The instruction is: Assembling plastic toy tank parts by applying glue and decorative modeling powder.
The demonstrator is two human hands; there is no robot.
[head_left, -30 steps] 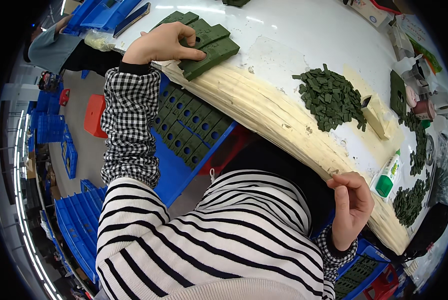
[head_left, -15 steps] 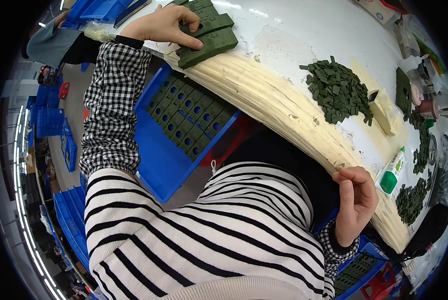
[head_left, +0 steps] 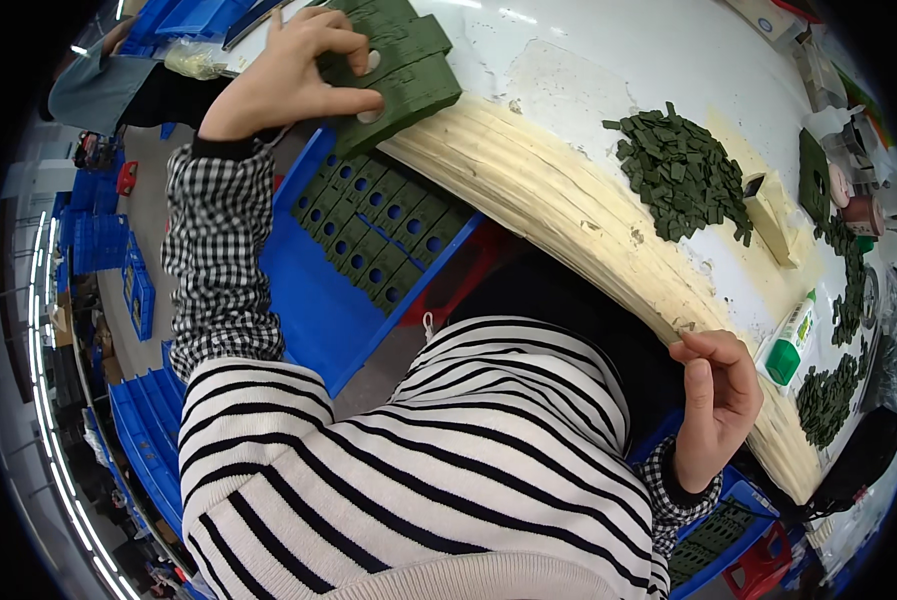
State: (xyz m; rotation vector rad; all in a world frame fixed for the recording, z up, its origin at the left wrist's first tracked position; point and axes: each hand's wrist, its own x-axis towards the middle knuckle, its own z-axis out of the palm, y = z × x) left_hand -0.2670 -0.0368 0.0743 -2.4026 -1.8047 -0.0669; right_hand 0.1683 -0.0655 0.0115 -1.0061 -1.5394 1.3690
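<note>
At the table's far left edge my left hand (head_left: 293, 75) grips a dark green block with a round hole (head_left: 403, 100), thumb and fingertip at the holes. More green block of the same kind lies against it, and I cannot tell how many pieces move together. The gripped end juts past the edge, over a blue bin (head_left: 318, 350) where rows of similar holed blocks (head_left: 373, 225) lie. My right hand (head_left: 713, 410) is by the table's front edge, fingers curled and thumb near the index finger. Whatever it may pinch is too small to make out.
A heap of small dark green chips (head_left: 678, 175) lies on the white table (head_left: 558, 90), with smaller heaps at the right. Near them are a cream-coloured block (head_left: 771, 220) and a white and green glue bottle (head_left: 788, 345). Layered pale padding (head_left: 568, 200) covers the front edge.
My left hand has drawn the green blocks a little left and toward me, so they reach farther over the bin. My right hand has hardly moved.
</note>
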